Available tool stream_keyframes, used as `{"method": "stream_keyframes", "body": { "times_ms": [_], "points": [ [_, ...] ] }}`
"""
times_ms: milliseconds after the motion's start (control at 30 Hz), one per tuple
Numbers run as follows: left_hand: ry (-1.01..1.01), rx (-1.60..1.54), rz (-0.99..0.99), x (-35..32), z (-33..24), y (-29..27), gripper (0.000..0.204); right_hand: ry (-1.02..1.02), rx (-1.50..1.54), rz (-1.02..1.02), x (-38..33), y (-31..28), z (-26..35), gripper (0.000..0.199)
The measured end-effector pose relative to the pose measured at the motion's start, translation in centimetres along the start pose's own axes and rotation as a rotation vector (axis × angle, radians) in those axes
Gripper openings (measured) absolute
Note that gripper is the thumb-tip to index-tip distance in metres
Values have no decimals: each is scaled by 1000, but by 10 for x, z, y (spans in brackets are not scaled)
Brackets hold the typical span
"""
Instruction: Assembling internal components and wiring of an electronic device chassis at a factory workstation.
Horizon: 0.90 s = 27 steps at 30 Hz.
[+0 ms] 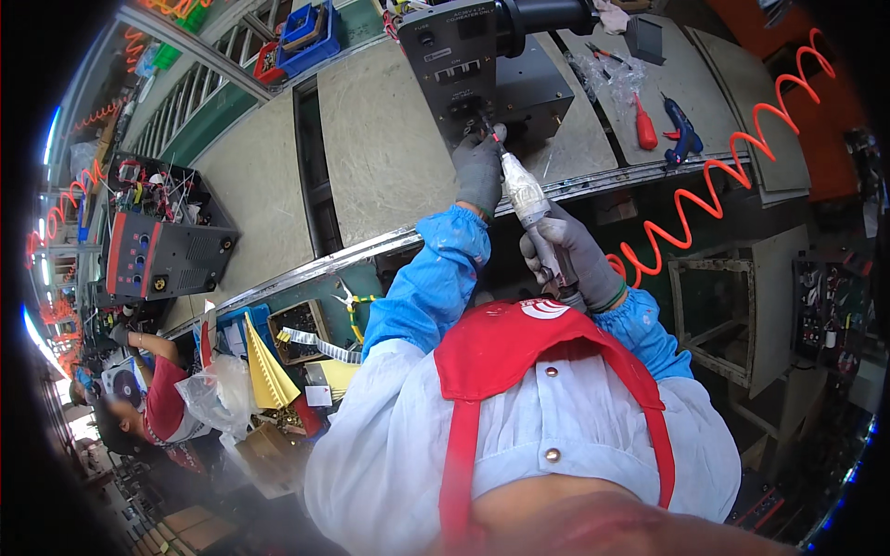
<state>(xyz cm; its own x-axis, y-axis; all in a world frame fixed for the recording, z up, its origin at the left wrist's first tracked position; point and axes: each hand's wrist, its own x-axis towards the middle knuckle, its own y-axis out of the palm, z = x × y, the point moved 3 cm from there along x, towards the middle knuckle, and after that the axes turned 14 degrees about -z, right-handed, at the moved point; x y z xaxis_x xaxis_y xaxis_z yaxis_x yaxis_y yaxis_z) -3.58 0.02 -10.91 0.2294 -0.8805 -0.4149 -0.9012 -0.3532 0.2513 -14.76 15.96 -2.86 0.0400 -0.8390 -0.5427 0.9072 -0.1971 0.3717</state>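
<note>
My right hand (577, 252), in a grey glove, is wrapped round a power screwdriver (525, 192) with a pale, tape-wrapped nose. Its thin bit points up and away to the lower part of a dark grey machine panel (443, 56), which carries a switch and sockets. Close to the bit's tip, my gloved left hand (478, 172) has its fingers curled together against the panel's lower edge. What those fingers pinch is too small to tell. Behind the panel lies the machine's grey metal plate (533, 88).
A coiled orange air hose (681, 232) hangs on the right. On the bench are a red bottle (645, 125), a blue glue gun (683, 134) and pliers (607, 57). An open-topped machine (171, 250) stands at left; a person in red (162, 398) is beyond. Cutters (352, 301) lie near the bench edge.
</note>
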Motion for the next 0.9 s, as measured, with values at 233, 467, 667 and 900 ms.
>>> {"method": "stream_keyframes", "body": {
  "times_ms": [233, 467, 667, 900],
  "points": [
    [38, -45, 33, 5, 8, 0, 23, -27, -114, -45, 0, 5, 4, 53],
    [-1, -120, 47, 10, 12, -2, 23, -85, -206, -90, -8, 21, 15, 54],
    [80, -28, 93, 5, 7, -6, 25, -152, -235, -102, -3, 21, 13, 57],
    [-257, -245, 190, -5, 4, -80, 41, -100, -276, -16, -28, -3, 6, 83]
  ]
}}
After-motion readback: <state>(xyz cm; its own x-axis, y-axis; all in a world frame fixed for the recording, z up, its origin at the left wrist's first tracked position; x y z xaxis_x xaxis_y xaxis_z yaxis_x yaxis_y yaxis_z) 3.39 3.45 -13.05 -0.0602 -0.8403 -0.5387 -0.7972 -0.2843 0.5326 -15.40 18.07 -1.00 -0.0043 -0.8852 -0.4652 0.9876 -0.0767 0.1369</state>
